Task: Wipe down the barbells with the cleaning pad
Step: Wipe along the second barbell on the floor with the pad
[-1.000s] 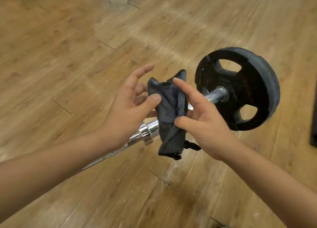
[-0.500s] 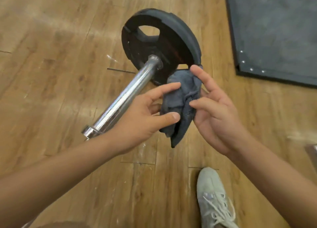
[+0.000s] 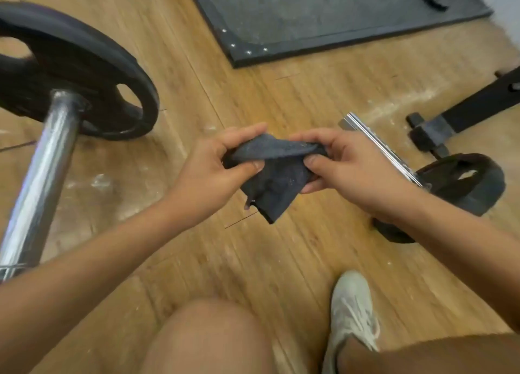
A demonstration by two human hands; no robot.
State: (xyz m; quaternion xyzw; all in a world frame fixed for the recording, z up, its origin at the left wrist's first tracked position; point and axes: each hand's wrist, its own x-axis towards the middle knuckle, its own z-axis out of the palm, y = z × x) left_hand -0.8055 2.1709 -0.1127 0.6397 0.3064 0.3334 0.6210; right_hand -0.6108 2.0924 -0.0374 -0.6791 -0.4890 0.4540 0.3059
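Single head-worn wide-angle view, aimed steeply down at wooden floor (image 3: 281,261), own knee (image 3: 208,337) near.

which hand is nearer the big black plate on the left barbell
Left. The left hand is just right of the plate, apart from it; the right hand is farther right, beyond the cleaning pad both hands hold.

Diffuse, warm indoor light falls evenly; shadows on the wooden floor (image 3: 281,261) are faint and soft-edged. Left of the left hand (image 3: 213,171), we note bright glare streaks on the chrome bar (image 3: 42,171). Motion blur smears the floor grain and the plate (image 3: 84,64) beyond that hand; the right hand (image 3: 354,171) and left hand appear fairly sharp. Wide-angle bending grows toward the edges.
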